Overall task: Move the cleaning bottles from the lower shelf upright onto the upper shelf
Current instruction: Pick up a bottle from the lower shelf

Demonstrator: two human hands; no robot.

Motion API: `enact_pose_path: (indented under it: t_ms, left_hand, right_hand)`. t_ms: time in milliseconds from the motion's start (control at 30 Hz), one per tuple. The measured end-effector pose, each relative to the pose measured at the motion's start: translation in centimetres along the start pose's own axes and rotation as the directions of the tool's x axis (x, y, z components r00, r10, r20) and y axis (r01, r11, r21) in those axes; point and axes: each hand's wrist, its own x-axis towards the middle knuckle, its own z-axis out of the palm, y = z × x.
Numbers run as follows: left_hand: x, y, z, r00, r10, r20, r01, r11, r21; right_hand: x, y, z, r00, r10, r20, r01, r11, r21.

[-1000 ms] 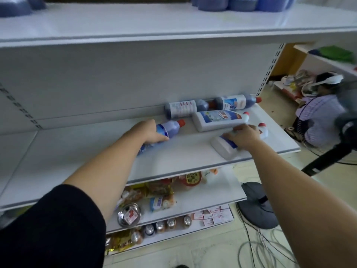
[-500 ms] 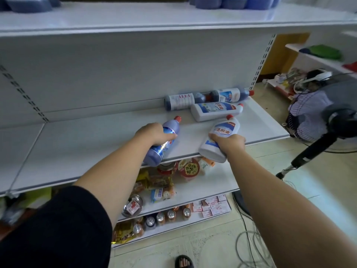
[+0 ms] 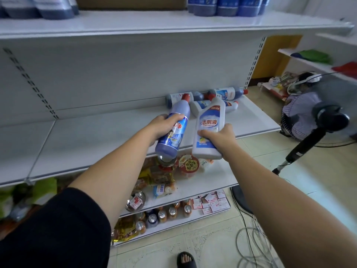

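Note:
My left hand [image 3: 161,127] grips a blue cleaning bottle [image 3: 173,130] with a red cap, held nearly upright off the lower shelf [image 3: 87,144]. A white cleaning bottle [image 3: 209,128] with a blue label is gripped near its base by my right hand [image 3: 220,137], cap pointing up. Both are held in front of the shelf's front edge. Three more bottles [image 3: 229,93] lie on their sides at the back right of the lower shelf. The upper shelf [image 3: 154,24] runs across the top of the view.
Blue packs [image 3: 222,5] stand at the back of the upper shelf, left and right. Snacks and cans [image 3: 164,213] fill the shelves below. A standing fan [image 3: 318,120] and cables are on the floor at right, with a person seated behind the fan.
Both hands have lifted their bottles off the lower shelf and tilted them from lying to nearly upright, drawing them toward me.

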Motion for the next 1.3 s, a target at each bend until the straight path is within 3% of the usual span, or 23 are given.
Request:
enact_pose_path:
  t_ms: [333,633,1000,1300]
  left_hand:
    - [-8.4,3.8,0.0,0.954,0.301,-0.013,-0.294,0.921,-0.257]
    - [-16.0,9.8,-2.4,0.842,0.539,-0.012,-0.497,0.767,-0.406]
    - [-21.9,16.5,-8.5,0.733,0.668,-0.126,-0.672,0.683,-0.288]
    - [-22.9,20.6,-8.2,0.678,0.71,-0.19,-0.733,0.633,-0.25]
  right_hand:
    - [-9.9,-3.7,-0.5,0.945,-0.312,-0.095,0.325,0.918,0.225]
    - [-18.4,-11.1,-2.9,0.808,-0.552,-0.205,0.586,0.786,0.197]
    - [-21.4,-20.3,-3.0,0.649,-0.742,-0.166,0.759,0.617,0.207]
    - [-20.3,-23.7,-4.9,0.567,-0.802,-0.187,0.819,0.524,0.233]
